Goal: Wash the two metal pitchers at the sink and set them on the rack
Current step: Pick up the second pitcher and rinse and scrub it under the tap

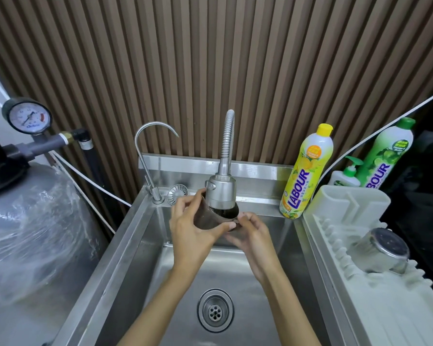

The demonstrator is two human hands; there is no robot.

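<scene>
One metal pitcher (208, 217) is held over the steel sink (125, 245), tilted, with its mouth right under the spray head of the flexible faucet (221, 191). My left hand (193, 221) grips its body, thumb curled across the front. My right hand (250, 232) holds it from the right side at the rim, fingers curled; the handle is hidden. The second metal pitcher (383, 248) lies upside down on the white dish rack (360, 295) at the right, its round base facing up.
A thin gooseneck tap (145, 156) and a loose strainer (176, 193) sit at the sink's back left. Yellow (304, 171) and green (385, 156) detergent bottles and a small pump bottle (346, 174) stand at back right. A wrapped tank (30, 226) with a pressure gauge (26, 116) is at left. The drain (215, 309) is uncovered.
</scene>
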